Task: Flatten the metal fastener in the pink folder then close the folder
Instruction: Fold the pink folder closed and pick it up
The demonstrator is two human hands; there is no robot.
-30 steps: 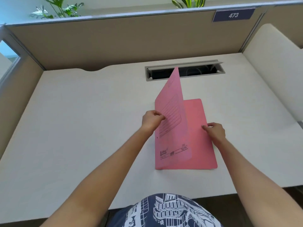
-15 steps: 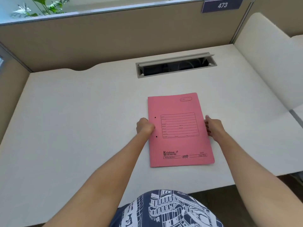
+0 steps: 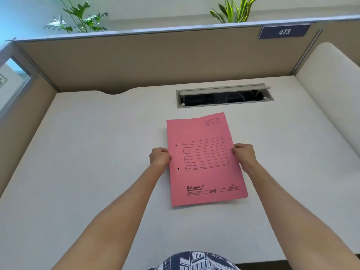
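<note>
Closed pink card folder [image 3: 206, 158] flat on white tabletop [image 3: 97, 152]; left hand [image 3: 160, 157] at 9 o'clock, right hand [image 3: 244, 154] at 3 o'clock, each grip pinching edge, likely squaring covers.

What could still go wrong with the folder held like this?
1. The pink folder is closed, so the fastener is hidden; whether it lies flat cannot be checked.
2. The left hand and right hand pinch opposite edges; the far edge already looks wavy, so squeezing inward may buckle the cover.
</note>
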